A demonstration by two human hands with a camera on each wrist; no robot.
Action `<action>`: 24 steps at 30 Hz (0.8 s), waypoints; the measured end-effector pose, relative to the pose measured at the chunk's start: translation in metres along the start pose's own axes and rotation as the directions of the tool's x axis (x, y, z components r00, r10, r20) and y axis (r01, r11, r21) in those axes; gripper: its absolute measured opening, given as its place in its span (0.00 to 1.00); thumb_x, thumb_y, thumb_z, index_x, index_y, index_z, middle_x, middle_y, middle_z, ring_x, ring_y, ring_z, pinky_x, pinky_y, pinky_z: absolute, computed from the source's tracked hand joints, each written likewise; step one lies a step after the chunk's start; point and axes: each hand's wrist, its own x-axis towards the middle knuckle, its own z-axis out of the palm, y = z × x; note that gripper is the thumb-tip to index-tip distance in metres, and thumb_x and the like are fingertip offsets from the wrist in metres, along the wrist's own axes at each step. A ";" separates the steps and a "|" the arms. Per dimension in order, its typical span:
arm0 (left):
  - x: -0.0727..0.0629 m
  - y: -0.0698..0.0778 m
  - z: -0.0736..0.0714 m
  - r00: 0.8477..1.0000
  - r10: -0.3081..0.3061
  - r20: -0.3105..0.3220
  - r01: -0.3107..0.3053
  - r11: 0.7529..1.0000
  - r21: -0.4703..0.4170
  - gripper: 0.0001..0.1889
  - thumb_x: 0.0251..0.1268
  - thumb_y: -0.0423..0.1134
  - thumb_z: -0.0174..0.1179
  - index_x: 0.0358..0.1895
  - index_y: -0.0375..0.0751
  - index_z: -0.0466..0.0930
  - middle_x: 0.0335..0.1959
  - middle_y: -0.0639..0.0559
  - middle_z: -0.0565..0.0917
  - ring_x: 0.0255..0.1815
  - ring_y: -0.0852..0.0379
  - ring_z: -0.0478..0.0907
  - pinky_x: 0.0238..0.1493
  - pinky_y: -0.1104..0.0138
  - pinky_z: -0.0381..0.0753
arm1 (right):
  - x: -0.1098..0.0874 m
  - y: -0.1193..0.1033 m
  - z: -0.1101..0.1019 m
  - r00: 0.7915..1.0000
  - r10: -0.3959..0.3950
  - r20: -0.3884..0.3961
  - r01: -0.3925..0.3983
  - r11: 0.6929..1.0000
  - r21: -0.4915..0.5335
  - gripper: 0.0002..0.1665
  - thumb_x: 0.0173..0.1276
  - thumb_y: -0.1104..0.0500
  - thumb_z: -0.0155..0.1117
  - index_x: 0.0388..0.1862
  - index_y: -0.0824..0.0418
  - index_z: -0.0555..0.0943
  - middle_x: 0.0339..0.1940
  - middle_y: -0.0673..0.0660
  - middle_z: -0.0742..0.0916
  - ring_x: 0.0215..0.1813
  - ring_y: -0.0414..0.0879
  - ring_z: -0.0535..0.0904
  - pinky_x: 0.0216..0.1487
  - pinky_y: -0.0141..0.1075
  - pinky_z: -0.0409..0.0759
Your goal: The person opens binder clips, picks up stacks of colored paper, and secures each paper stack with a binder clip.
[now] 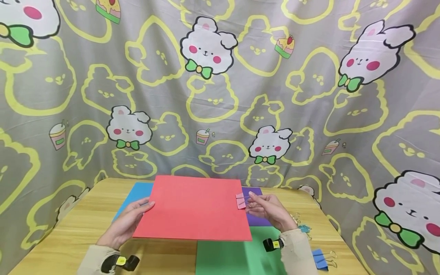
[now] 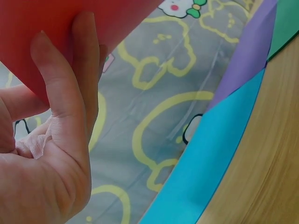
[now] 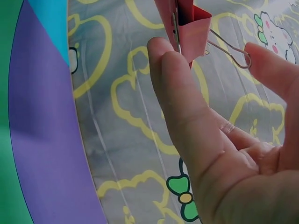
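At far left, bare wood of the table. Left hand: grasping the left edge of a red sheet, thumb on top, fingers beneath. Blue sheet lies behind, partly covered from view. Red sheet is held above the table; green sheet lies below it, front right. Pink binder clip sits on the red sheet's right edge; purple sheet lies beyond. Right hand: pinching the clip, thumb at a wire handle. Far right: teal clip, then blue clip, on the table.
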 end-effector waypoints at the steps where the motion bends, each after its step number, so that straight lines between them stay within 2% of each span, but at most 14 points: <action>1: 0.000 0.000 0.000 1.000 0.002 0.003 -0.002 1.000 -0.001 0.44 0.87 0.45 0.43 0.80 0.29 0.18 0.49 0.62 0.88 0.50 0.66 0.87 0.53 0.66 0.87 | 0.000 0.000 0.000 1.000 0.003 0.006 -0.003 1.000 0.002 0.33 0.79 0.46 0.61 0.57 0.78 0.78 0.36 0.53 0.91 0.40 0.44 0.92 0.52 0.38 0.89; 8: -0.001 0.000 0.001 1.000 0.003 -0.009 -0.003 1.000 0.022 0.44 0.86 0.46 0.43 0.80 0.28 0.20 0.47 0.63 0.88 0.47 0.66 0.87 0.50 0.67 0.88 | -0.001 0.000 0.000 1.000 0.002 0.018 -0.002 1.000 0.017 0.34 0.80 0.46 0.60 0.58 0.81 0.76 0.35 0.53 0.90 0.39 0.43 0.91 0.51 0.37 0.89; 17: 0.001 0.000 0.000 1.000 -0.001 -0.007 0.001 1.000 0.015 0.44 0.87 0.46 0.43 0.81 0.30 0.20 0.49 0.63 0.88 0.47 0.66 0.87 0.50 0.67 0.88 | -0.002 -0.002 0.003 0.999 -0.006 -0.051 0.008 0.999 0.037 0.30 0.77 0.49 0.65 0.54 0.79 0.80 0.36 0.54 0.90 0.40 0.44 0.91 0.51 0.36 0.89; 24: 0.000 -0.001 0.000 1.000 0.008 -0.006 -0.008 1.000 -0.006 0.44 0.87 0.45 0.43 0.81 0.29 0.19 0.48 0.62 0.88 0.46 0.66 0.88 0.50 0.66 0.88 | 0.001 -0.001 0.006 0.997 -0.006 -0.082 0.010 0.999 0.050 0.32 0.77 0.49 0.65 0.57 0.80 0.78 0.38 0.55 0.90 0.41 0.44 0.91 0.52 0.35 0.88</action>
